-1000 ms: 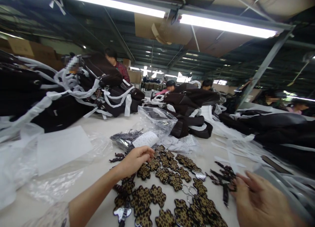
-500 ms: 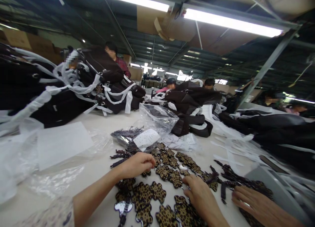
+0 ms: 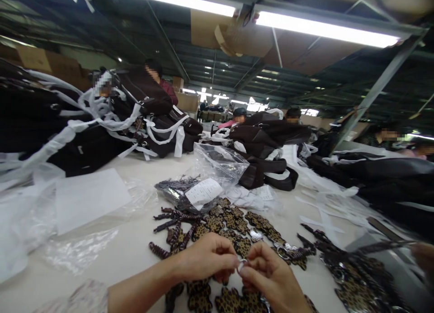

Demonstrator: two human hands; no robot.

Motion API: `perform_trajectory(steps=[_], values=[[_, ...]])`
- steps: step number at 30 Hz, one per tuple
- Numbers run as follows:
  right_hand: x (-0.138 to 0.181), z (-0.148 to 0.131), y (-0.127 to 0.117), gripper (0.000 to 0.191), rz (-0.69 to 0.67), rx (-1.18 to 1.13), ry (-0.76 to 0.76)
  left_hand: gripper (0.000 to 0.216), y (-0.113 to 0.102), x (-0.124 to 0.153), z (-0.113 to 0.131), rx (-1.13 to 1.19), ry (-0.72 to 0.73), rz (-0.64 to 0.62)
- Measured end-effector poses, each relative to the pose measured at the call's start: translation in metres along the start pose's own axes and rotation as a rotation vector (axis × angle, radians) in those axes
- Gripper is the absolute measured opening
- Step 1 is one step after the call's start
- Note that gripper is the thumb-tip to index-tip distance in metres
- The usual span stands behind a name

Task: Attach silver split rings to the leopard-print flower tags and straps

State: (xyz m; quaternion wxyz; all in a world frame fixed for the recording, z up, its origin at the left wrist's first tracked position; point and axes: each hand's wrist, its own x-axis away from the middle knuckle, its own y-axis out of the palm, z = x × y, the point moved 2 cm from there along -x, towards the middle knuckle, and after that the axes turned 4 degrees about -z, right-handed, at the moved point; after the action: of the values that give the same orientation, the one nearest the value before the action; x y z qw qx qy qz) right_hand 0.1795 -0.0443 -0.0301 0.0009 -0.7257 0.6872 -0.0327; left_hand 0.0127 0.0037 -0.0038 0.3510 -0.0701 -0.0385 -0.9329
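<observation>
Because the small metal ring is pinched between the fingertips of both hands, treat it as light, rigid and probably slippery. Judged from its size, it is best held by its rim between thumb and forefinger, which is how it appears to be held at present. It sits at the near centre of the scene, just above the table. It looks thin, silvery and shiny; finer detail is too small to tell.

Your left hand is closed on the ring from the left, fingers curled. Your right hand is closed on it from the right.

Beneath and beyond the hands lie leopard-print flower-shaped tags, flat and likely flexible, spreading toward the right. Striped straps lie just left of them. Farther off, a clear plastic bag bearing a white label holds more dark pieces. A white sheet lies at the left among clear film. Dark brown handbags wrapped in white strips are piled along the far side, with other people behind them.
</observation>
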Motion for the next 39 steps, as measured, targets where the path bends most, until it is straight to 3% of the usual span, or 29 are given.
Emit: perform_trajectory(steps=[3,8,20,29,33,35,39], values=[[0.007,-0.012,0.012,0.018,-0.009,-0.043,-0.062,0.014,0.001,0.001,0.001,0.036,0.004,0.006],[0.01,-0.02,0.014,0.03,0.07,-0.147,-0.104,0.023,-0.004,0.001,0.002,0.138,0.015,-0.017],[0.009,-0.016,0.01,0.029,0.2,0.005,-0.192,0.028,-0.003,0.002,0.005,0.25,0.048,-0.047],[0.009,-0.017,0.012,0.031,0.182,0.015,-0.199,0.029,-0.005,0.001,0.0,0.349,0.028,-0.087],[0.008,-0.024,0.008,0.009,0.081,0.266,-0.441,0.031,-0.006,0.0,0.001,0.385,-0.005,-0.079],[0.008,-0.027,0.006,0.013,0.057,0.418,-0.562,0.031,-0.006,0.001,0.002,0.377,-0.028,-0.07],[0.01,-0.028,0.006,0.015,0.146,0.391,-0.514,0.023,-0.005,0.003,0.009,0.184,0.077,0.039]])
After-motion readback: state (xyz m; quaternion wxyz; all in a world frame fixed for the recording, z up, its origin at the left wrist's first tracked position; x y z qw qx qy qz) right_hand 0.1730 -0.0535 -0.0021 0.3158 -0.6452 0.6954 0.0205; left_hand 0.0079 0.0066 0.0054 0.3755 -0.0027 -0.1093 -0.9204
